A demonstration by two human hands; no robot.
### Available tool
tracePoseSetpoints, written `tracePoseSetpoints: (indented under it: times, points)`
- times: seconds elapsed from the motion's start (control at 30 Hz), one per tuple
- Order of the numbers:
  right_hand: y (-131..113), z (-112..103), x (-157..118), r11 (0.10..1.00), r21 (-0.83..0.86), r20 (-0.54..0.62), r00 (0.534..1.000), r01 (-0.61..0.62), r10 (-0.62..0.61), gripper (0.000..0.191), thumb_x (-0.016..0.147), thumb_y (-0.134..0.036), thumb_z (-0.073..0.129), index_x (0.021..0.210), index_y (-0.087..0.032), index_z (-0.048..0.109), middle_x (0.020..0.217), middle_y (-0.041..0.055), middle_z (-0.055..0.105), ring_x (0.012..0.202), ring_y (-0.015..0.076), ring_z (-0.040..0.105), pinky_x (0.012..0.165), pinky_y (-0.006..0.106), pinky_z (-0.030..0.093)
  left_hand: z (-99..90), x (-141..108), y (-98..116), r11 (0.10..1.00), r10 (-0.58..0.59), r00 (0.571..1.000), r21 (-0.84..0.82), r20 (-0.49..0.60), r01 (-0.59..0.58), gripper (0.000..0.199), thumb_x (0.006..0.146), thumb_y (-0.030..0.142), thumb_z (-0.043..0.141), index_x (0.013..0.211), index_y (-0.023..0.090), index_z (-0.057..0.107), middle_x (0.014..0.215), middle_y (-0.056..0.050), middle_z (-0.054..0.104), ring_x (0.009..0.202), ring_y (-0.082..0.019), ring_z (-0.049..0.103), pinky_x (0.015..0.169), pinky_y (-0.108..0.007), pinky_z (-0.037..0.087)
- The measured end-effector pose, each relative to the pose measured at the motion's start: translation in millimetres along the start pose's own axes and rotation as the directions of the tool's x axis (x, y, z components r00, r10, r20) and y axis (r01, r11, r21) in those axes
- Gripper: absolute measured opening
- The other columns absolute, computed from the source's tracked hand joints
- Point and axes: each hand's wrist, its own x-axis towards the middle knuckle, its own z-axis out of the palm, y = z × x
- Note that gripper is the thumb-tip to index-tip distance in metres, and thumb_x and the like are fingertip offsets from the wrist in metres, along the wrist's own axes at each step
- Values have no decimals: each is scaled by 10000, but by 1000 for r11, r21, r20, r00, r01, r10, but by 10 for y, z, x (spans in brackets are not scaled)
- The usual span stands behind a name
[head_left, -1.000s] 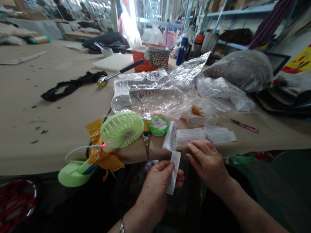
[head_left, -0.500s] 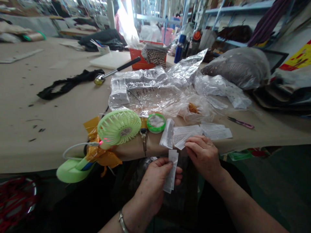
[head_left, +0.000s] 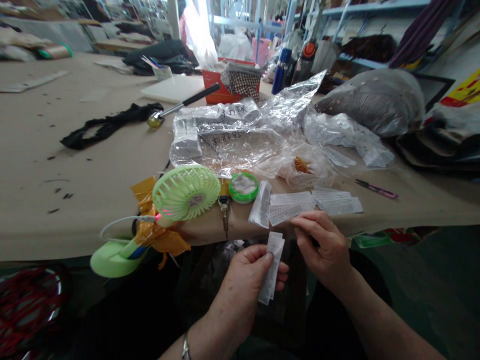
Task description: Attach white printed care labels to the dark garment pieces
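Between the thumb and fingers of my left hand are a few narrow white printed labels, held upright just below the table edge. My right hand is at the near edge of a spread of printed labels on the table. Its thumb and forefinger are pinched together; whether a label is between them I cannot make out. More label strips overlap to the right. A white packet of strips lies on the left, beside a round green-rimmed tub with white fluffy stuff inside.
A green fan is taped at the table edge, beside a thin pointed tool. Behind lie clear plastic bags, a bag with orange-brown bits, and a hammer-like tool. Small snips lie right.
My right fingertips have drawn slightly back from the spread labels, and its lower strip sits differently. My left hand keeps hold of its labels. The whole view has shifted a little.
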Motion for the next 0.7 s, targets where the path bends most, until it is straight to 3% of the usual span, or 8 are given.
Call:
tracePoseSetpoints:
  times: [0.07,0.13,0.23,0.5,0.7]
  points:
    - [-104,-52,43,979,154,154,982,-133,109,175,873,-172,521,996,-195,644,928,50,637,877,177,606,775,312,506,-4,-20,2,999,10,1000,40,6,-11,137,782,244,620,829,122,659,633,-39,693,497,-99,594,498,-198,472]
    - [-191,-86,110,939,244,333,930,-243,154,131,868,-193,540,934,-192,654,890,35,640,830,162,611,741,282,500,-4,-35,2,997,39,999,68,10,-40,152,773,263,626,821,126,672,619,-30,684,504,-95,591,509,-193,467]
    - [-268,-87,204,888,307,444,877,-342,185,127,861,-184,551,776,-177,645,763,6,628,717,131,590,673,249,476,-7,-37,-9,995,66,998,76,8,-66,152,740,280,647,778,136,676,586,-18,668,489,-90,578,490,-183,444]
    - [-285,-26,352,694,450,532,793,-561,296,116,782,-220,653,680,-167,644,624,-27,595,602,103,536,564,206,433,-100,51,-59,1000,17,1000,12,19,-17,259,655,381,698,741,144,638,533,-18,656,439,-118,573,440,-215,442]
    - [-90,-4,789,708,480,359,853,-518,380,140,742,-289,693,688,-166,654,618,-26,595,567,97,511,532,210,408,-167,75,-106,1000,-25,1000,-17,19,25,293,631,389,709,764,148,607,523,-7,652,446,-120,574,441,-220,443]
